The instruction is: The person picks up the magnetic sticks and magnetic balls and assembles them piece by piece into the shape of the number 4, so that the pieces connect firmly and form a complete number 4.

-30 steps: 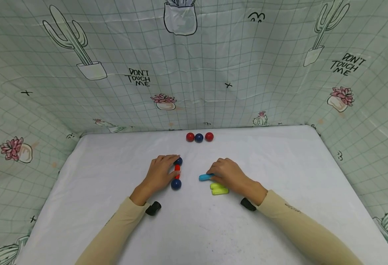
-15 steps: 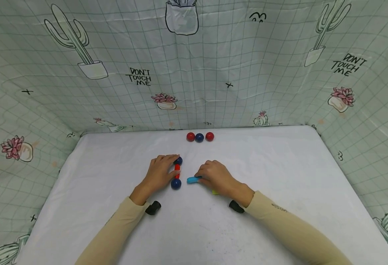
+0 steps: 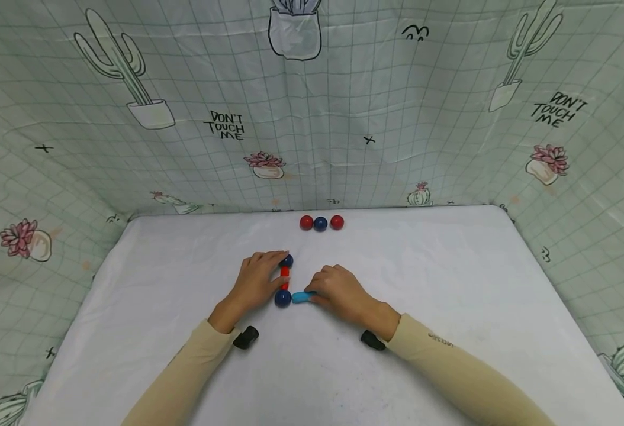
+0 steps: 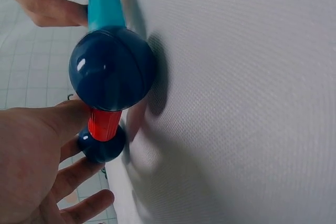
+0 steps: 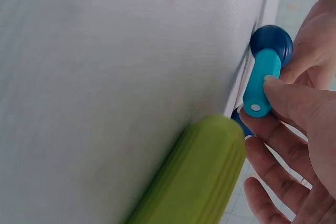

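Note:
A red rod (image 3: 285, 273) joins a near blue ball (image 3: 283, 298) and a far blue ball (image 3: 288, 260) on the white table. My left hand (image 3: 256, 279) holds this piece from the left, thumb at the rod and fingers round the far ball. Between thumb and fingers, my right hand (image 3: 341, 293) pinches a light blue rod (image 3: 300, 297). That rod's free end meets the near ball, as the left wrist view also shows with the turquoise end (image 4: 106, 6) against the ball (image 4: 111, 69). Whether it is pushed in, I cannot tell.
A yellow-green rod (image 5: 194, 177) lies on the table close to my right hand, hidden in the head view. At the back stand a red ball (image 3: 306, 222), a blue ball (image 3: 320, 224) and another red ball (image 3: 337, 222). Patterned cloth (image 3: 322, 118) rises behind the table.
My right hand has moved left and nearer, bringing the light blue rod from beside the yellow-green rods to the near blue ball. The left hand has kept its place and hold.

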`<state>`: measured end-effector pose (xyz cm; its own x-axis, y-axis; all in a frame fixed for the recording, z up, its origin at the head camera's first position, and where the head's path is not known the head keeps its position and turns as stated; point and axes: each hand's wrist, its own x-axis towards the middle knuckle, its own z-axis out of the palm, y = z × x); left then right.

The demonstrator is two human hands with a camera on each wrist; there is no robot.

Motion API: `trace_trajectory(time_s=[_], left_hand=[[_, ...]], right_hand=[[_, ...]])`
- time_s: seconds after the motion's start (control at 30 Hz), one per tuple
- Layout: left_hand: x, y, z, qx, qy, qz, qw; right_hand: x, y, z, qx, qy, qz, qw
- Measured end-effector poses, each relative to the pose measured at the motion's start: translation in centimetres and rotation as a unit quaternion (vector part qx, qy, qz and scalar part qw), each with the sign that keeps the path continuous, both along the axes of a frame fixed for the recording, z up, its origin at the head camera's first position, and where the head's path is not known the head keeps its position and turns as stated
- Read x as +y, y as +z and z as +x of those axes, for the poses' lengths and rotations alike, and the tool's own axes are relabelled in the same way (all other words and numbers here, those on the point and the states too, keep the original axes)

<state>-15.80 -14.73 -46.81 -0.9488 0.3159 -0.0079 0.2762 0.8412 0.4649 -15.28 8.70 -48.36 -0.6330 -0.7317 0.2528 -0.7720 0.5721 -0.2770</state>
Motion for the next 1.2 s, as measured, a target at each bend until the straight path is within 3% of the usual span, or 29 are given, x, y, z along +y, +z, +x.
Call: trace_trajectory(time_s=[0.23,0.53,0.67,0.93,1.2], left_hand=[[0.0,0.0,0.0,0.005,-0.004,0.003,1.0000],[-0.2,0.1,0.4,0.022,-0.001,-0.029,0.9993],[-0.4,0.3,1.1,0.050,-0.012,-0.042,0.9978],[-0.8,0.3,3.4,0.106,-0.065,-0.072,0.9896],[-0.5,0.0,4.4,0.133,-0.083,-0.099,0.9828]], right_hand=[[-0.2,0.3,0.1,-0.001,-0.004,-0.006,1.0000],[-0.4,0.4,0.3,-0.002,-0.006,-0.007,1.0000],[-0.4,0.3,0.2,-0.003,-0.005,-0.005,1.0000],[-0.4,0.3,0.2,-0.009,-0.006,0.004,0.9999],[-0.6,0.3,0.2,-0.020,-0.010,0.005,0.9997]])
